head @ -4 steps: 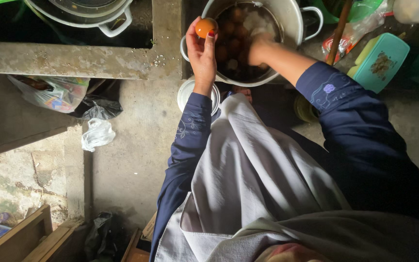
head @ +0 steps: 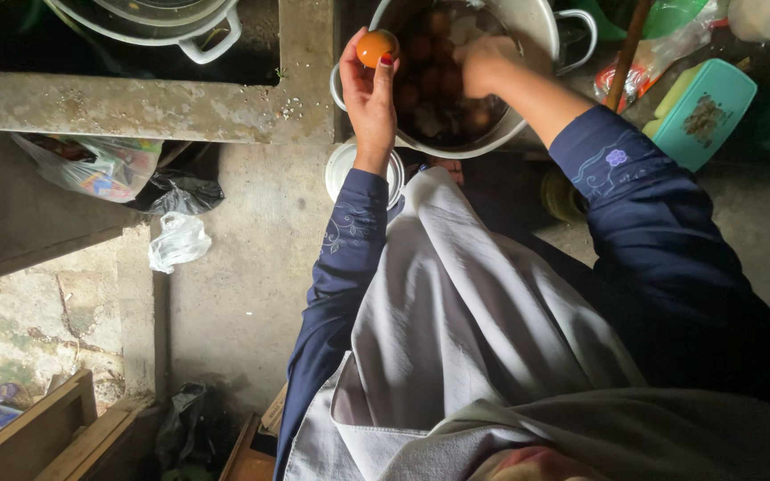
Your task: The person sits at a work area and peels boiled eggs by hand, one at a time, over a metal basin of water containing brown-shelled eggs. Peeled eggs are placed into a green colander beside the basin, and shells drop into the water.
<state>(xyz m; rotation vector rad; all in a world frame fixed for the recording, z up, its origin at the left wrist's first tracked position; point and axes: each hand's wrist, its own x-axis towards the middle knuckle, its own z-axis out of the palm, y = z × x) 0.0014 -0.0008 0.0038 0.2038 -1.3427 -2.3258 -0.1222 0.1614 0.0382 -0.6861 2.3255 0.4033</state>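
While the left hand (head: 369, 93) keeps its orange egg (head: 376, 46), nothing has shifted.

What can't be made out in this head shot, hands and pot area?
- Right hand: fingertips dip into the pot; whether they grip anything is hidden.
- Pot contents: dark round items in shadow, kind unclear; far rim cut by the top edge.
- Left hand holds an orange ball-shaped thing; fruit or egg, cannot tell.
- Second pot, upper left: mostly cut off by the top edge.
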